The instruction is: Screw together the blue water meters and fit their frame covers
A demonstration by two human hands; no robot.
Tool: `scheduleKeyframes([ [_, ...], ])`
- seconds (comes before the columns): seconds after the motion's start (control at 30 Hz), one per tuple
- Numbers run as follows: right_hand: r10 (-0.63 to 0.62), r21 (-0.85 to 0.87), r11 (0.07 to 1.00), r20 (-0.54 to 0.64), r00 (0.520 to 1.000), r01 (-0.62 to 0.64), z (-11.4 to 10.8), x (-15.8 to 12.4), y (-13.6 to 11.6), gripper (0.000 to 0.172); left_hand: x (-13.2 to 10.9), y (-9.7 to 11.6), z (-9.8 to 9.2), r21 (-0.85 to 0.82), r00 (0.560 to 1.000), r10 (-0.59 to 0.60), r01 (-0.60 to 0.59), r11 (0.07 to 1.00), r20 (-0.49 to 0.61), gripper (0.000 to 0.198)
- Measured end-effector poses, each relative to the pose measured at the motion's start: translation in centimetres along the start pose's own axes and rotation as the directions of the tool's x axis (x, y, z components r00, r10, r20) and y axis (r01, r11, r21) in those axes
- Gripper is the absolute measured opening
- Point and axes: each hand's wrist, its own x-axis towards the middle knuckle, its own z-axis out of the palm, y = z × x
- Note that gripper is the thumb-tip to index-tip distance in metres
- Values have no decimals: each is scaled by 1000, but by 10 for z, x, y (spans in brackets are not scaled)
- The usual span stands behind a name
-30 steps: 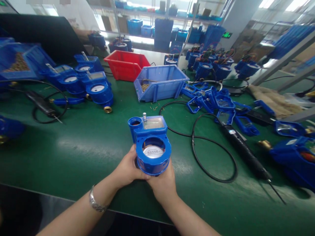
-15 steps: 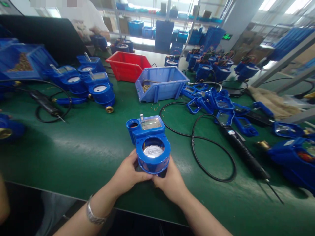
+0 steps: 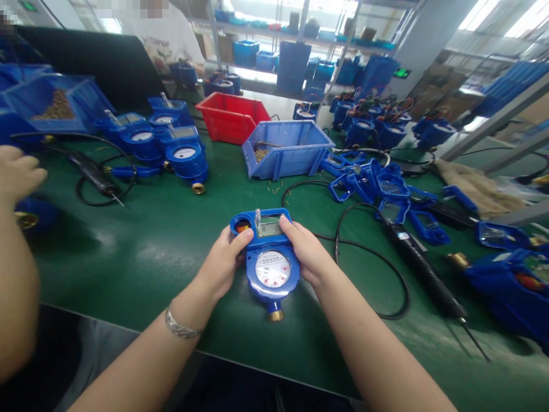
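Note:
A blue water meter (image 3: 273, 268) is between my two hands above the front of the green bench. Its round white dial with number wheels faces up, a small display above it shows characters, and a brass threaded end points toward me. My left hand (image 3: 225, 260) grips the upper left side, thumb by the round opening. On the other side, my right hand (image 3: 306, 249) holds the upper right edge, its thumb on the display frame. The fingers beneath the meter are hidden.
A blue bin (image 3: 291, 151) with brass screws stands beyond the meter, beside a red bin (image 3: 234, 117). Black electric screwdrivers lie right (image 3: 424, 272) and left (image 3: 94, 174). Blue covers (image 3: 377, 177) are piled at right. A co-worker's hand (image 3: 19, 171) is at far left.
My hands have shifted from the meter's near end up to its display end. The meter now tilts so its dial and brass end show, and its display is lit with characters. A co-worker's arm has entered at left.

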Motion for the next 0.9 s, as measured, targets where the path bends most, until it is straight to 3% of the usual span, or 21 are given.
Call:
scheduleKeyframes([
  [0.1,93,81,992,66,993,-98,2,3,1,33,5,-5,8,-92,998,12,-6,996,64,43],
  [0.3,73,186,978,101,992,-91,-4,-1,4,33,-3,-9,11,-98,996,56,-48,994,72,46],
  [0.5,65,204,974,148,987,-95,-26,-19,-4,43,-24,-12,21,273,964,234,-193,943,-128,82],
  [0.7,105,203,970,161,981,-137,-39,-40,-18,77,-58,-13,45,491,928,337,-223,842,-157,96],
  [0.8,31,165,984,163,986,-59,-42,-57,-21,88,-73,-19,44,553,891,450,-346,758,-60,100],
  [0.9,-40,105,994,145,989,25,-47,-75,-24,99,-82,-24,36,582,833,526,-517,628,174,105],
])
